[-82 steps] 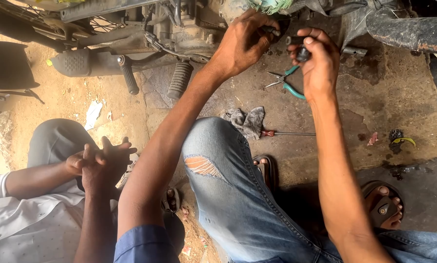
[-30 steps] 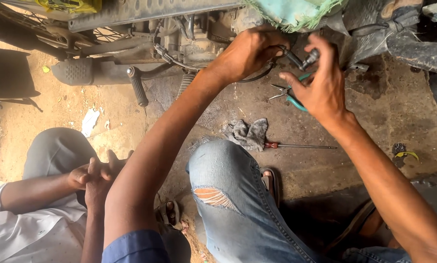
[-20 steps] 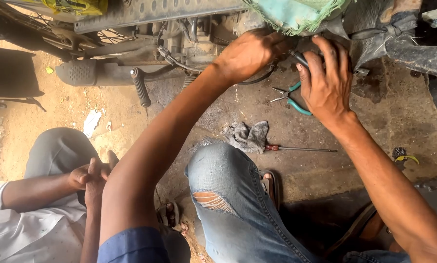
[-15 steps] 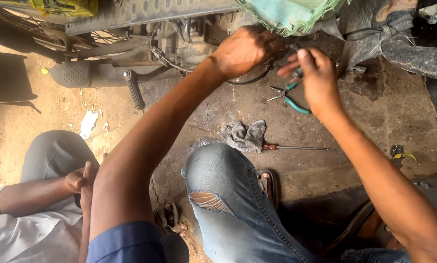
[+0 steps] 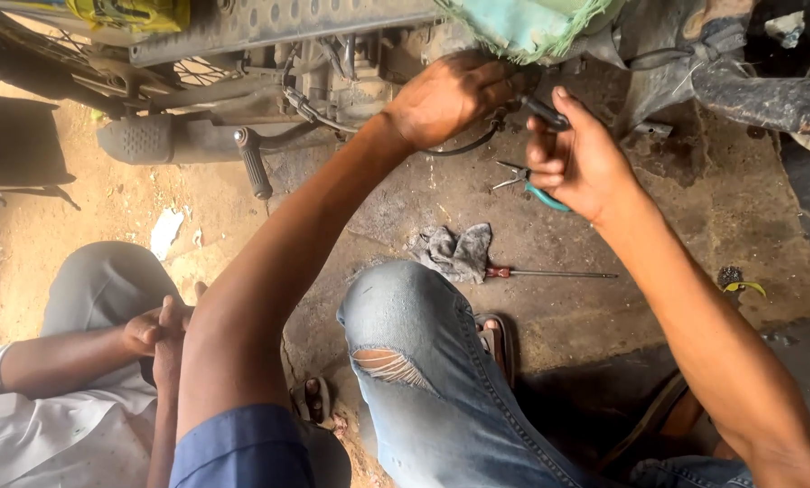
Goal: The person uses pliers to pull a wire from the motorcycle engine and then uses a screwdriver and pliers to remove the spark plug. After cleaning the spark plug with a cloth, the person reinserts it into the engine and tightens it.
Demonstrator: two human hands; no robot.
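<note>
**Fingers at motorcycle underside**

Fingers point(image 5: 549, 154) of right hand point(image 5: 578, 163) clenched around dark tool handle point(image 5: 544, 112); left hand point(image 5: 450, 95) grips black cable point(image 5: 463, 147) beneath engine point(image 5: 351, 77). Cable judged light, flexible: hold near its end. Pliers point(image 5: 527, 185) lie on floor point(image 5: 603, 235).

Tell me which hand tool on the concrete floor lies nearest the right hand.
The teal-handled pliers, lying just under the right hand. The red-handled screwdriver lies farther off, beside the grey rag.

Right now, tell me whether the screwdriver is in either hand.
No: the screwdriver lies on the ground beside the grey rag, apart from both hands.
</note>
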